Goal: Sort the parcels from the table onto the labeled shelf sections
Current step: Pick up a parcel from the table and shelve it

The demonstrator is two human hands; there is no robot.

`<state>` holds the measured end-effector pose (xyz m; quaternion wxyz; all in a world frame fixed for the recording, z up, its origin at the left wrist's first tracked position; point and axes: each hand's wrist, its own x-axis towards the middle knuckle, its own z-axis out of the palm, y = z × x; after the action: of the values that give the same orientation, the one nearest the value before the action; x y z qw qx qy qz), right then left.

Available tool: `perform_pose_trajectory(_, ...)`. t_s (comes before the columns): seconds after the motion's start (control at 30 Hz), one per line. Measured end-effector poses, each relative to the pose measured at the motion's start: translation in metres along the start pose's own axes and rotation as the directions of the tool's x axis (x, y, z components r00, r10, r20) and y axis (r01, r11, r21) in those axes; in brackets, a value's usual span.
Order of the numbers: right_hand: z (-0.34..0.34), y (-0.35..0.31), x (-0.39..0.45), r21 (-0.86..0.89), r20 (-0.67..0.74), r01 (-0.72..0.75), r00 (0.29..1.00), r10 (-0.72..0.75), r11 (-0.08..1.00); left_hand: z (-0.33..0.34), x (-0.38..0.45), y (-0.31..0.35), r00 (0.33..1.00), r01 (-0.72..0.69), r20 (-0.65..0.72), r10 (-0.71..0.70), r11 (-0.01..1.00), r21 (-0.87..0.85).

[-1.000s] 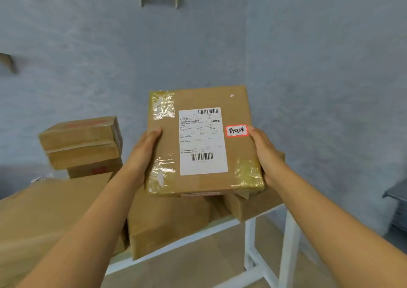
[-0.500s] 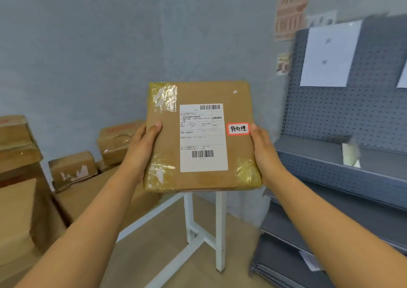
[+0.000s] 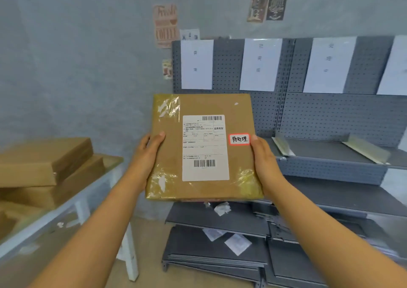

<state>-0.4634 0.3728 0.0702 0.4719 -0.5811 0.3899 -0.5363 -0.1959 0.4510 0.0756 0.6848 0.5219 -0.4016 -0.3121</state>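
A flat cardboard parcel [image 3: 203, 146] is held up in mid-air at the centre of the view, its broad face toward the camera and tilted slightly back. The left hand [image 3: 147, 155] grips the parcel's left edge, thumb curled over the front face and the remaining fingers hidden behind the box. The right hand [image 3: 263, 158] grips the right edge in the same way, its thumb lying just beside a small red-bordered sticker [image 3: 239, 139] with handwritten characters. A white shipping label [image 3: 205, 147] with two barcodes covers the middle of the face; clear tape [image 3: 167, 109] wrinkles across the upper-left and both lower corners.

Behind and to the right of the parcel stands a grey pegboard shelf unit [image 3: 330, 115]. White paper section signs [image 3: 259, 65] hang along its upper panel, each bearing a vertical column of characters too blurred to read. A shelf board [image 3: 326, 148] below them carries slanted dividers [image 3: 365, 147]. Loose grey shelf panels [image 3: 215, 254] and scraps of white paper [image 3: 236, 243] lie on the floor at the base.

At left, a white-framed counter [image 3: 72, 199] carries stacked flat cardboard boxes [image 3: 44, 162], well apart from the held parcel. Small posters [image 3: 165, 26] are fixed to the grey wall above the shelf unit
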Motion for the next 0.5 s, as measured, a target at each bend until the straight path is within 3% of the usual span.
perform_pose_trajectory(0.23, -0.169, 0.009, -0.017, -0.055, -0.082, -0.056, 0.995, 0.051, 0.997, 0.163, -0.031, -0.037, 0.984, 0.061, 0.168, -0.055, 0.998, -0.029)
perform_pose_trajectory(0.5, -0.271, 0.014, -0.005, -0.012, -0.266, -0.091, 0.960, 0.085, 0.996, 0.279, -0.029, -0.043, 0.948, 0.073, 0.310, -0.066, 0.997, -0.013)
